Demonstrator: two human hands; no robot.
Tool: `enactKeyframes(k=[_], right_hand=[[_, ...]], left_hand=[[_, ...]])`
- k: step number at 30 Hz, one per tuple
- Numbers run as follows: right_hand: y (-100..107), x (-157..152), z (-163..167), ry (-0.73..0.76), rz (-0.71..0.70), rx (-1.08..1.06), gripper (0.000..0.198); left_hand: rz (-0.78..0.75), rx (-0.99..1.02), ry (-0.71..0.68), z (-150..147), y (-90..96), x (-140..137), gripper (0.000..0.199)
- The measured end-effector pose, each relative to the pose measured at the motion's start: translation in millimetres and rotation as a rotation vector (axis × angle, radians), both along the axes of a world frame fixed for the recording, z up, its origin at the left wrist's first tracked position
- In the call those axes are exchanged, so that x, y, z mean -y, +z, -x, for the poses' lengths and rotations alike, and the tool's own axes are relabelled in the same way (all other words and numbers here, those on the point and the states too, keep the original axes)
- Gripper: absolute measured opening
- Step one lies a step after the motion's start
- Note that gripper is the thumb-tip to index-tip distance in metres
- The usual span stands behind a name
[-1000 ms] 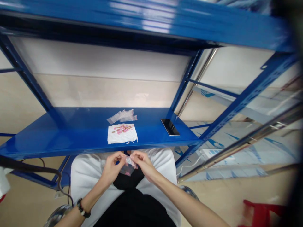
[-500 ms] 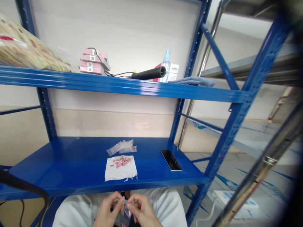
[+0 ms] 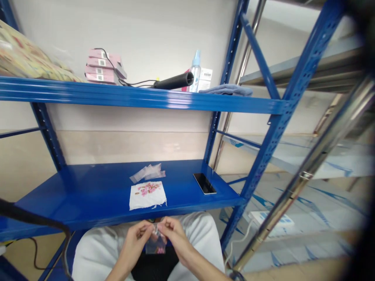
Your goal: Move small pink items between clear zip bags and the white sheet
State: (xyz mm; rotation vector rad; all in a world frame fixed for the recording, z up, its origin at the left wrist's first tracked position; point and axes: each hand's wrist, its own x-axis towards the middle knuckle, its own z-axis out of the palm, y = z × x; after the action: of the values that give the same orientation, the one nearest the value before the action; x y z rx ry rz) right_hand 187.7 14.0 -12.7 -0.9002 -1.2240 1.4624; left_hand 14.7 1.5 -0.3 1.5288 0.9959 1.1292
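Above my lap, a small clear plastic bag (image 3: 152, 246) hangs between my hands, with a few pink pieces at its bottom. My left hand (image 3: 139, 235) pinches the bag's top edge from the left. My right hand (image 3: 173, 231) grips the same edge on the right, its fingers closed. Just beyond, on the blue shelf, lies a white cloth pouch (image 3: 143, 201) with pink and brown small pieces (image 3: 149, 189) heaped on it. Several flat clear bags (image 3: 150, 171) overlap behind the pouch.
A phone (image 3: 204, 183) lies at the right of the blue lower shelf (image 3: 96, 191). The upper shelf (image 3: 140, 95) carries pink boxes (image 3: 102, 67), a black tube (image 3: 174, 81), a spray bottle (image 3: 195, 72) and a folded blue cloth (image 3: 228, 89). A dark cable (image 3: 35, 218) hangs at left.
My view has tipped downward, so more of my lap and forearms show. Both hands still hold the bag, which now hangs flatter with its pink contents in plain sight.
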Motion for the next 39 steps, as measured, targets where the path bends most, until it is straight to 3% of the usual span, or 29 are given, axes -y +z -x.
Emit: enactKeyframes(k=[5,9,13,17,19,21,25,29,32,35,39], right_hand=[[-3,-4,-3,-0.024,0.091,-0.087,0.04],[4,-2,-7,-0.001,0.039,0.037,0.035],[18,-12,-16,-0.061,0.006,0.169,0.033],[44,-58,-53,-0.285,-0.259,0.401,0.032],[55,-89,-75,-0.334,-0.424,0.669,0.028],[63,-117,-92,-0.362,-0.45,0.954,0.029],[66,-149,-110,-0.337,-0.395,1.193,0.028],[70,-155,-146,-0.494,-0.337,1.398,0.039],[77,-154,-191,-0.555,-0.044,1.639,0.067],[84,-155,-222,-0.45,0.236,1.636,0.093],[88,-162,-225,-0.332,0.275,1.506,0.1]], left_hand=[[0.064,0.05,0.071,3,0.0,0,0.039],[0.05,0.089,0.141,4,3.9,5,0.035],[0.015,0.041,0.104,1,8.4,7,0.035],[0.006,0.046,0.064,-3,10.9,11,0.039],[0.018,0.049,0.049,-4,11.5,12,0.039],[0.027,0.041,0.025,-4,11.8,13,0.039],[0.055,0.04,-0.026,-5,9.1,13,0.038],[0.072,0.039,-0.051,-7,4.3,13,0.038],[0.066,0.042,-0.072,-10,3.2,14,0.038],[0.07,0.028,-0.118,-15,2.3,16,0.038],[0.086,0.016,-0.151,-18,-3.4,19,0.038]])
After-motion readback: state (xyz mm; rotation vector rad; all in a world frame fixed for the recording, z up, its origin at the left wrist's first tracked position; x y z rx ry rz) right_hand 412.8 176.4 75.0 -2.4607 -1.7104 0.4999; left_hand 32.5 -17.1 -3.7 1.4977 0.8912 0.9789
